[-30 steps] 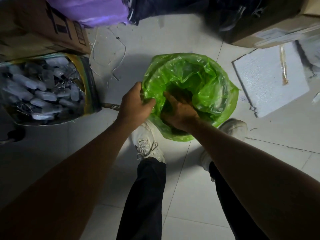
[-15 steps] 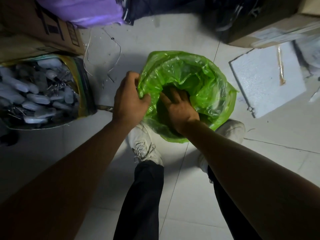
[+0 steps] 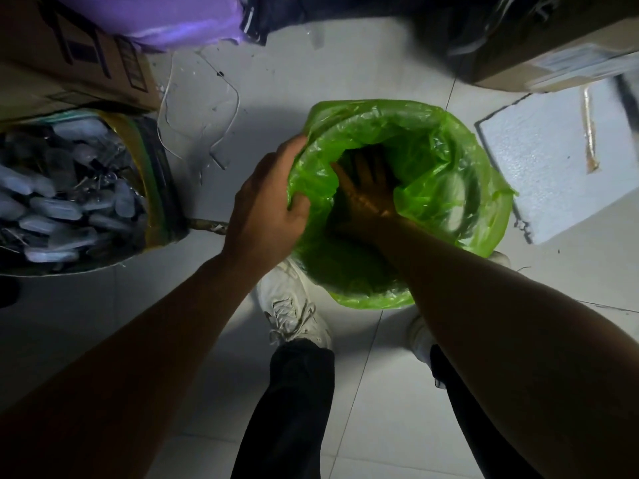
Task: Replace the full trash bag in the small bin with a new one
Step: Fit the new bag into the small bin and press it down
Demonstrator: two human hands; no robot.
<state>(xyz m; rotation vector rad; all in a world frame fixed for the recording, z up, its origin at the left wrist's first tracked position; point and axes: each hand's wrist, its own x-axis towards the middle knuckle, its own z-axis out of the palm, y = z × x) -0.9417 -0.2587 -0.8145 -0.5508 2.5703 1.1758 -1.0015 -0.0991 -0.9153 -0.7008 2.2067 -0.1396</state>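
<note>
Green bag [image 3: 432, 150] flanked by cardboard box [image 3: 79, 63] and foam slab [image 3: 553, 160].

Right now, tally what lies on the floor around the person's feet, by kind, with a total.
Green trash bag, lining the bin: 1
Cardboard boxes: 2
White foam slab: 1
Purple bag: 1
Open bag of pale small items: 1
Total: 6

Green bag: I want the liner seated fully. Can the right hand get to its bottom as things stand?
Probably yes: the right hand is already down inside the green bag, whose mouth the left hand holds open.
</note>
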